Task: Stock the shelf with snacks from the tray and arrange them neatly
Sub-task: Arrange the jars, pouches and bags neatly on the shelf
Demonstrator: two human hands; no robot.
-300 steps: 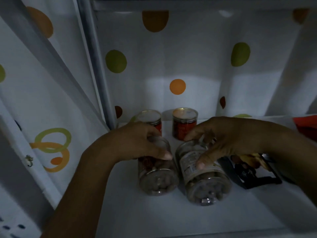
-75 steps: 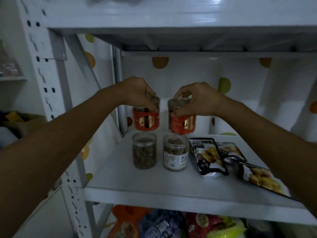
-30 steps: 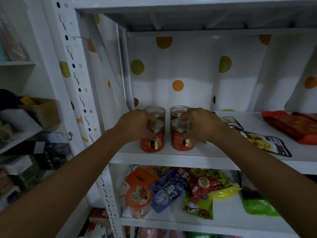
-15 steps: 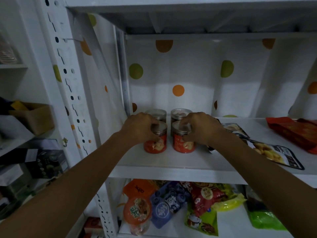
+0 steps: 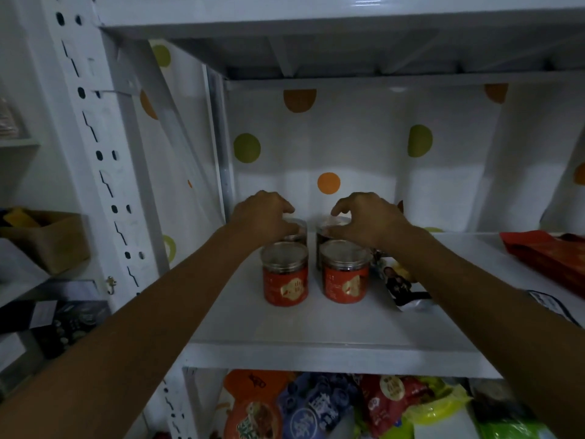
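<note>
Since the light is pretty dim here, take the fine detail with a grain of salt, but the layout is clear enough. Four small round clear-plastic jars stand in a two-by-two block near the left end of the white metal shelf (image 5: 300,327). The front-left red-labelled jar (image 5: 285,274) and the front-right red-labelled jar (image 5: 345,270) stand upright just beside each other, with nobody touching them. Right behind them are the back-left jar (image 5: 303,232) and the back-right jar (image 5: 339,222), mostly hidden.

The left hand (image 5: 262,217) has its fingers curled down over the back-left jar's lid and grips it from above. The right hand (image 5: 364,218) does the same on the back-right jar, index finger arched a bit higher.

Handling-wise, my guess is these are light and stiff, so you can squeeze without denting anything. The plastic looks smooth though, so probably a bit slick. I wouldn't lift by the lid alone in case it pops off. Grab around the rim where lid meets body, or lower down around the label. For just nudging them into line, the top grip seems fine.

One thing to watch: a glossy black snack pouch (image 5: 400,286) lies flat just right of the front-right jar, under the right forearm, so it's easy to bump. The red packet (image 5: 550,255) at the far right is well apart.
</note>
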